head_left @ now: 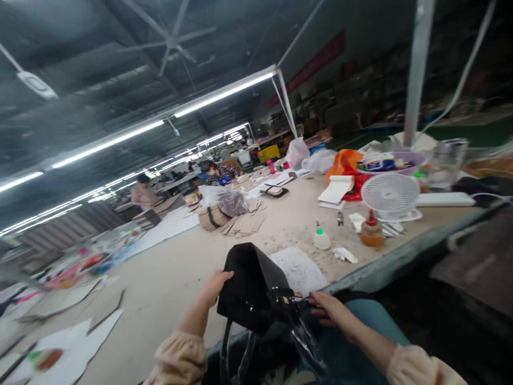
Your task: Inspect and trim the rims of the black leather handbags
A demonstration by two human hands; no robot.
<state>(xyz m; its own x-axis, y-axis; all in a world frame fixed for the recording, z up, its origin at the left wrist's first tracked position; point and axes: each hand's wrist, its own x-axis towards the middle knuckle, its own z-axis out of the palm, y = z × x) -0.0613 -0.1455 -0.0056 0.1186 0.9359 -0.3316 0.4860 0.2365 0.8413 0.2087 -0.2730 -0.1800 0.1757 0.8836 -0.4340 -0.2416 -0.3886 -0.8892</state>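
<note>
A black handbag (244, 289) tilts over the near edge of the worktable, its opening facing up and away. Two handles (306, 342), shiny as if wrapped in clear film, hang down at its sides, and small metal fittings show on it. My left hand (214, 291) grips the bag's left side, thumb on the outer face and the other fingers hidden behind it. Beside the bag's right side is my right hand (331, 310), fingers stretched and a little apart near the handle fittings. Whether its fingertips touch the bag I cannot tell.
A stained white sheet (298, 267) lies beyond the bag. To the right stand a green-capped bottle (321, 238), a red-capped bottle of amber liquid (372, 232) and a white fan (390, 193). Cut brown pieces (244, 224) lie further back. Other people sit at far tables.
</note>
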